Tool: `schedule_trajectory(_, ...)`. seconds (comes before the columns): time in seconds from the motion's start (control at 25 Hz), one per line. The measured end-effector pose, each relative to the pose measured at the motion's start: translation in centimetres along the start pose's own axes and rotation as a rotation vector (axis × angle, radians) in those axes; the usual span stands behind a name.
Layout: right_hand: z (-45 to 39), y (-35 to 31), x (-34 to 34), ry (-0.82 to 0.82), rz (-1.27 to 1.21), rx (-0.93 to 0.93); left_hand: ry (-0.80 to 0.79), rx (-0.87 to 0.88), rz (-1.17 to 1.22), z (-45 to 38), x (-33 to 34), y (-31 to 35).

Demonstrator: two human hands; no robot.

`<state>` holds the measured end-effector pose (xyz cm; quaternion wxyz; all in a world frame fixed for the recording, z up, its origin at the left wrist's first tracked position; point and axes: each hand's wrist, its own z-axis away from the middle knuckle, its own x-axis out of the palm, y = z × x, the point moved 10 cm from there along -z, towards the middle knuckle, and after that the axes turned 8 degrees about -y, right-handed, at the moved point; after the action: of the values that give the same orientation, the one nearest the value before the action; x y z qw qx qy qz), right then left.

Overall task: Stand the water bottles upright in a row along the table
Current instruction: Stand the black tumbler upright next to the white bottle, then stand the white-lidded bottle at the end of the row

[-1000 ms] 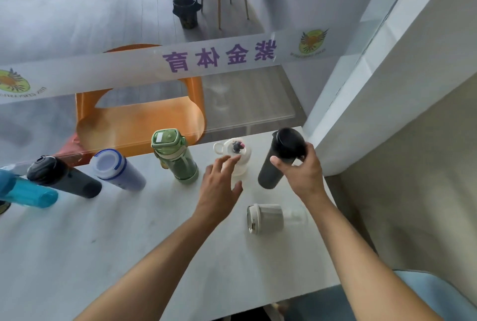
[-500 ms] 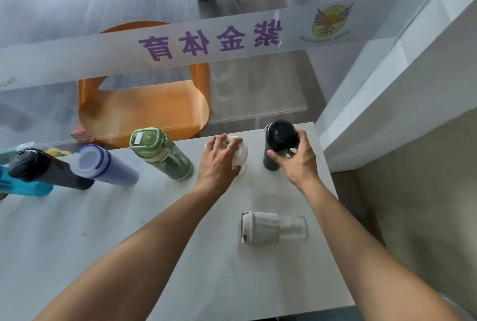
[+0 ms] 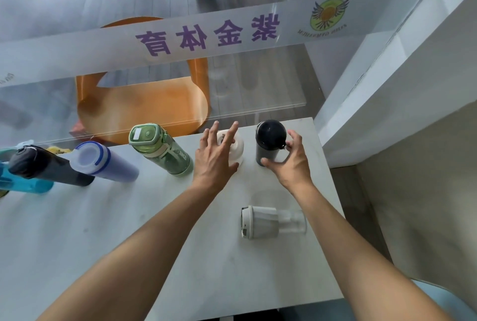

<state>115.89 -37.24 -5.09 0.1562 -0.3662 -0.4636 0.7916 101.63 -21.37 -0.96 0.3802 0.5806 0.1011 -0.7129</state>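
Both hands reached over the far right part of the white table (image 3: 129, 256). The left hand (image 3: 215, 157) was spread flat with fingers extended, hovering over and partly covering the small white bottle (image 3: 238, 146); it gripped nothing, and whether the palm touched the bottle could not be told. The right hand (image 3: 290, 163) was curled loosely open beside the dark grey bottle (image 3: 269, 142), thumb near the base and fingers near the lid on the right side, apparently just off its surface rather than clasping it. That bottle stood upright near the table's far right corner, its round black cap facing the camera, with the white bottle upright just to its left. Continuing leftward along the far edge stood the green bottle (image 3: 160, 151) with a squarish green lid, the pale lilac bottle (image 3: 103, 163) with a blue-rimmed cap, the black bottle (image 3: 44, 168), and the blue bottle (image 3: 23, 184) at the frame's left margin, the last two overlapping in view. Nearer the person, apart from the row, the clear bottle with a grey cap (image 3: 271, 222) lay on its side, cap pointing left. Behind the table ran a glass partition (image 3: 258, 93) bearing a frosted band with purple characters, and an orange chair (image 3: 144, 104) showed through it.
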Motion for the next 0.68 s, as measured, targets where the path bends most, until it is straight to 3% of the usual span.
schedule_trajectory(0.12,3.7,2.5,0.2,-0.13,0.239,0.102,0.147,-0.026,-0.061,4.3,-1.2,0.6)
schedule_trajectory(0.2,7.3,3.4,1.9,-0.333,0.314,0.075,0.238,0.0,-0.019,7.8,-0.2,1.0)
schedule_trajectory(0.24,9.0,3.8,3.1,-0.44,0.366,0.06,0.24,0.007,0.021,9.2,1.0,0.8)
schedule_trajectory(0.32,11.5,4.9,5.1,-0.56,0.567,0.01,0.08,-0.048,0.185,10.7,5.0,-0.4)
schedule_trajectory(0.4,12.3,5.8,6.5,-0.525,0.771,-0.042,-0.184,-0.154,0.401,11.5,9.8,-1.6)
schedule_trajectory(0.48,12.2,5.8,7.1,-0.416,0.865,-0.103,-0.36,-0.139,0.462,11.9,12.5,-0.9)
schedule_trajectory(0.6,11.7,6.2,6.1,-0.326,0.787,-0.131,-0.362,-0.017,0.484,11.6,12.2,1.3)
schedule_trajectory(0.68,11.6,6.3,3.6,-0.233,0.603,-0.127,-0.331,0.046,0.483,11.3,11.0,2.3)
